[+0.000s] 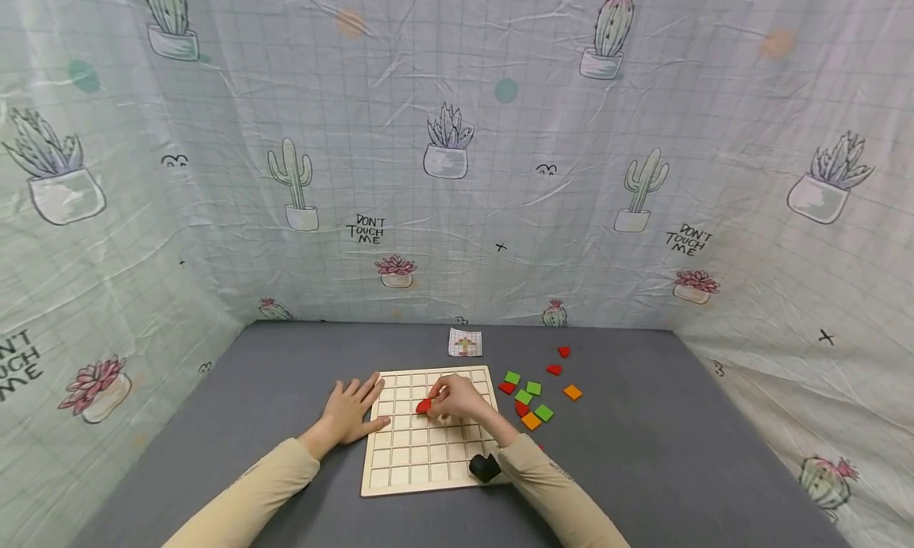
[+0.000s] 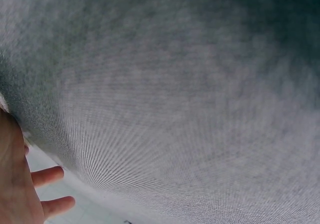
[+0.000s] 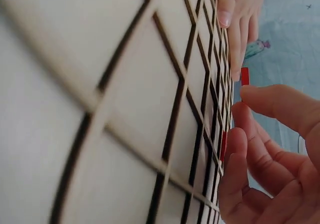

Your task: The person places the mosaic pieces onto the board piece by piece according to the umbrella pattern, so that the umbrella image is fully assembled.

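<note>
Red tile clamped between right fingers over the board; second tile low beside them, cannot tell if seated. Left fingers splayed on the edge; other visible squares unfilled, loose tiles unplaced rightward of the right fingers.

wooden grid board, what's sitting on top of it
On the board, the left hand rests at the left edge and the right hand holds a red piece over the squares. Squares behind the hands, right sleeve and black device are hidden.
</note>
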Motion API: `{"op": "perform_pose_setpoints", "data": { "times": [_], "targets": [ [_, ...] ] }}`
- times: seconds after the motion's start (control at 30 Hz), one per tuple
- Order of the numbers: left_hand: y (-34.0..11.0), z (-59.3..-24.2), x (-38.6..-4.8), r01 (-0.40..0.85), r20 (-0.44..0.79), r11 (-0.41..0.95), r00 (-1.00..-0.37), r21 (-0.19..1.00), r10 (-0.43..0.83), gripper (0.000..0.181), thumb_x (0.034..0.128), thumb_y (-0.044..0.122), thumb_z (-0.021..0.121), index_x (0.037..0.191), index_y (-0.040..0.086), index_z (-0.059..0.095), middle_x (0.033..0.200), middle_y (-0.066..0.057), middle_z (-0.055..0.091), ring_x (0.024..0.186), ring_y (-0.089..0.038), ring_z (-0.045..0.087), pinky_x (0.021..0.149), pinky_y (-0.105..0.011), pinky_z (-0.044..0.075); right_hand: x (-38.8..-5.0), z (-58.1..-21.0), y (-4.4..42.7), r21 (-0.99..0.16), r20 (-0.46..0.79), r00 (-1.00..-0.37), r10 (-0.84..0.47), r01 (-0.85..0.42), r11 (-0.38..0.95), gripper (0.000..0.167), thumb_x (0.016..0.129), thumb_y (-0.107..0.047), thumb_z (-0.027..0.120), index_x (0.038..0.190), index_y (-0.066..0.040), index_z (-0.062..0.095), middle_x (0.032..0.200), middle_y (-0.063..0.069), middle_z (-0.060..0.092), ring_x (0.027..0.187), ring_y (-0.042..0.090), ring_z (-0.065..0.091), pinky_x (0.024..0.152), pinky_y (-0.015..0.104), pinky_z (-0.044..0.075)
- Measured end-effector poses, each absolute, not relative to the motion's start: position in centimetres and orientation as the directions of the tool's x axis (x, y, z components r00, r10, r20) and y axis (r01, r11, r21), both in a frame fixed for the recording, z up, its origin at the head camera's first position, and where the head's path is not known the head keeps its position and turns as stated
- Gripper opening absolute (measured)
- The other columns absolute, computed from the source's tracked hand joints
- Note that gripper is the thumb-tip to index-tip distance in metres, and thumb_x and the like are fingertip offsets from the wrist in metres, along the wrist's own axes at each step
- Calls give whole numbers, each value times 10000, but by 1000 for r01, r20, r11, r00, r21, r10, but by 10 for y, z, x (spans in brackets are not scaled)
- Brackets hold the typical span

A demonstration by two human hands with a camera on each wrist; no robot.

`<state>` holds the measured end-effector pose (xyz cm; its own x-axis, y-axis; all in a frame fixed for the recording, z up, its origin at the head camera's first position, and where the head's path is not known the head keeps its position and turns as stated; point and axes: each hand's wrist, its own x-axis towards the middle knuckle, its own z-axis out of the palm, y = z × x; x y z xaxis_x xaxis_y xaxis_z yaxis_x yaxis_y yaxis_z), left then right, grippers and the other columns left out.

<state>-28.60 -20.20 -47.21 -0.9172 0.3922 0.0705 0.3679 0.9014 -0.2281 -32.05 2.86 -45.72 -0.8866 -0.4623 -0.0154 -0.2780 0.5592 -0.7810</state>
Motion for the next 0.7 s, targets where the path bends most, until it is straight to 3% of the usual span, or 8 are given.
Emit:
{"op": "perform_pose_setpoints", "data": {
  "times": [0.27, 0.7],
  "targets": [
    [-202, -473, -287, 365, 72, 901, -918, -232, 390, 713, 862, 572, 401, 1381, 87, 340, 1429, -89, 336, 1181, -344, 423, 920, -544, 326, -327, -465, 20, -814, -66, -925, -375, -167, 556, 198, 659, -40, 731, 835, -28, 640, 562, -3, 568, 462, 90, 511, 446, 202, 366],
    [-202, -473, -287, 358, 52, 905, -924, -230, 379, 709, 863, 573, 398, 1384, 96, 335, 1432, -83, 330, 1184, -343, 422, 925, -543, 327, -331, -462, 10, -765, -91, -941, -327, -144, 628, 193, 645, -58, 752, 813, -56, 658, 600, 21, 555, 466, 118, 504, 454, 217, 359]
  ]
}}
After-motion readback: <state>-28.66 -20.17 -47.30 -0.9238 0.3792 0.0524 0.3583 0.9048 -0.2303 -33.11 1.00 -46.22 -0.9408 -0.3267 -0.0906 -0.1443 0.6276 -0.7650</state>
